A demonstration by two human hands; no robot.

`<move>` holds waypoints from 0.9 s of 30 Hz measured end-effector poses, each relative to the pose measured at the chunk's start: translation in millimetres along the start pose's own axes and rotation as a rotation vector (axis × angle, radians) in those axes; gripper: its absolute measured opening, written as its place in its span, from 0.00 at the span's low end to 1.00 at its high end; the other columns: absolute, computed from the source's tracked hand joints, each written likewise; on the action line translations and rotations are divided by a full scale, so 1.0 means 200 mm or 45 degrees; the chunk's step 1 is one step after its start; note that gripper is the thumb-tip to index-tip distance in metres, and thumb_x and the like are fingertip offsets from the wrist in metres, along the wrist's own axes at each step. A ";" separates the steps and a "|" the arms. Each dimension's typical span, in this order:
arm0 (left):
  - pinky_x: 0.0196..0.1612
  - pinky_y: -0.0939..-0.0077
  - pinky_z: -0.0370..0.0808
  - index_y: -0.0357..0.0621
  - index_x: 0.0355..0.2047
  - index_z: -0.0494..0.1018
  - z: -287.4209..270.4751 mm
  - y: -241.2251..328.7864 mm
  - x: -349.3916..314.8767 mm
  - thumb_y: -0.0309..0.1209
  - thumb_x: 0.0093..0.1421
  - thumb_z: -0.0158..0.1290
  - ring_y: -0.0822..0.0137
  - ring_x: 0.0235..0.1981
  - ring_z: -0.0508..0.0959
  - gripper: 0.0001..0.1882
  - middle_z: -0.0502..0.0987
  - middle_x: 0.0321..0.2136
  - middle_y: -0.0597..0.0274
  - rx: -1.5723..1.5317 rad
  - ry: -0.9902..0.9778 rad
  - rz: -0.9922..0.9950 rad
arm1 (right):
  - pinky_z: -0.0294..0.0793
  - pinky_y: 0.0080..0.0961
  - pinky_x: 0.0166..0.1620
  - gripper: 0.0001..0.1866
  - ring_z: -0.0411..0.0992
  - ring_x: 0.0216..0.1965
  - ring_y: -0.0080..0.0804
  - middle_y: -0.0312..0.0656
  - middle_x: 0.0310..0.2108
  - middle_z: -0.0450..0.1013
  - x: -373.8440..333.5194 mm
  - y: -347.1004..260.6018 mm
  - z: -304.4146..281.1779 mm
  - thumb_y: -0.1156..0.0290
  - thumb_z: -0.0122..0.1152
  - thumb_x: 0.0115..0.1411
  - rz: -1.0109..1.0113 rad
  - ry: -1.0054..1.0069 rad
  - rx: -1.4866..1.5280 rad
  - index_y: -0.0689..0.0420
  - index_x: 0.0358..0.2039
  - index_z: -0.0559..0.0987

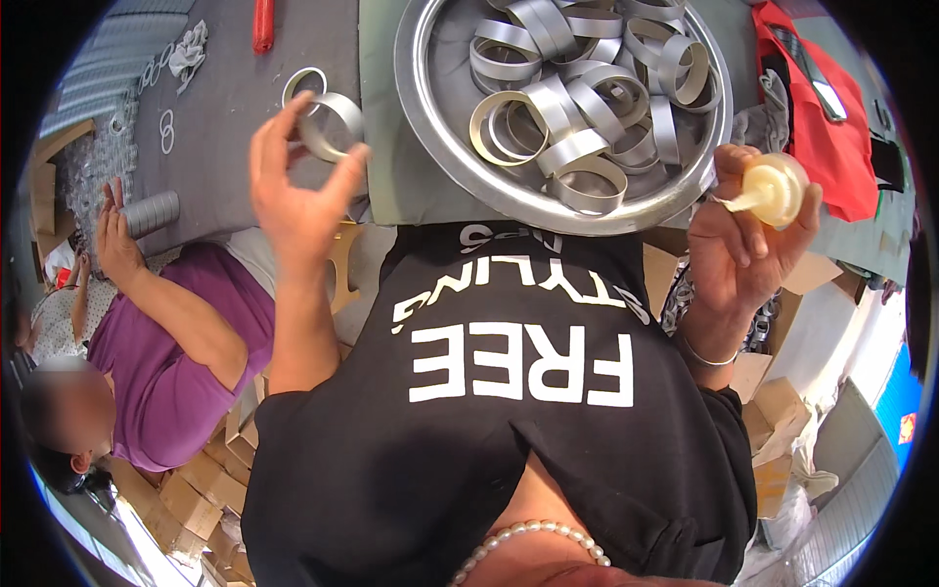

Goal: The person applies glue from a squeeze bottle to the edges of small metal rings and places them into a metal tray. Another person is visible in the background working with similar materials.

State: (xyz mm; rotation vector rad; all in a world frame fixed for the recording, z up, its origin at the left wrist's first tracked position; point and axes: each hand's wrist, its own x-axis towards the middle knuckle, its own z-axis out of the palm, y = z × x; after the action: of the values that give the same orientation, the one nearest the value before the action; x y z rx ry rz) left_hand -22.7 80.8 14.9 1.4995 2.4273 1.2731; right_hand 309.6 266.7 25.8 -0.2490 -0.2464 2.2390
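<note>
My left hand [301, 201] is raised over the table's near side, with a wide silver metal ring [346, 112] gripped between thumb and fingers. Just behind it is another ring [290, 86], pale-rimmed and resting on the table. In my right hand [738, 245], beside the tray's right edge, is a small translucent squeeze bottle [782, 186] of yellowish stuff, its pale nozzle tilted to the left. Between my hands sits a big round metal tray [427, 122], where several silver rings [593, 188] lie heaped at different angles.
At left, a co-worker in purple [196, 323] holds a hand against a row of rings [154, 212]. Thin white rings [166, 132] and a red rod-like object [262, 27] lie on the grey table. A red bag [831, 147] with a phone on it is at right. Cardboard boxes [191, 504] stand below.
</note>
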 end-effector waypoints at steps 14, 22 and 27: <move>0.47 0.64 0.72 0.40 0.46 0.73 0.31 0.32 0.15 0.35 0.40 0.67 0.54 0.42 0.75 0.31 0.74 0.40 0.55 0.002 -0.579 0.359 | 0.59 0.09 0.17 0.37 0.63 0.14 0.14 0.55 0.50 0.68 -0.02 0.02 -0.01 0.42 0.50 0.64 -0.061 -0.091 -0.068 0.71 0.50 0.71; 0.40 0.78 0.74 0.36 0.53 0.67 -0.10 -0.50 -0.02 0.38 0.38 0.68 0.68 0.40 0.72 0.41 0.68 0.46 0.53 -1.645 -0.601 -0.312 | 0.65 0.07 0.17 0.33 0.66 0.15 0.14 0.53 0.47 0.63 -0.02 0.03 0.03 0.51 0.58 0.64 -0.155 0.008 -0.185 0.72 0.49 0.62; 0.50 0.70 0.76 0.34 0.55 0.65 -0.05 -0.65 0.15 0.43 0.36 0.73 0.63 0.46 0.72 0.48 0.65 0.48 0.49 -1.620 -0.987 -0.204 | 0.67 0.08 0.17 0.31 0.67 0.14 0.15 0.53 0.47 0.63 0.04 0.05 0.05 0.53 0.58 0.63 -0.098 0.017 -0.259 0.71 0.48 0.62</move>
State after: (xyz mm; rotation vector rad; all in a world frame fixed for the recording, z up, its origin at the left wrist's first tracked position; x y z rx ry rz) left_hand -138.9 70.8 -50.3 1.0097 0.8504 1.3466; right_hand 293.8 265.7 32.4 -0.3567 -0.4698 2.1363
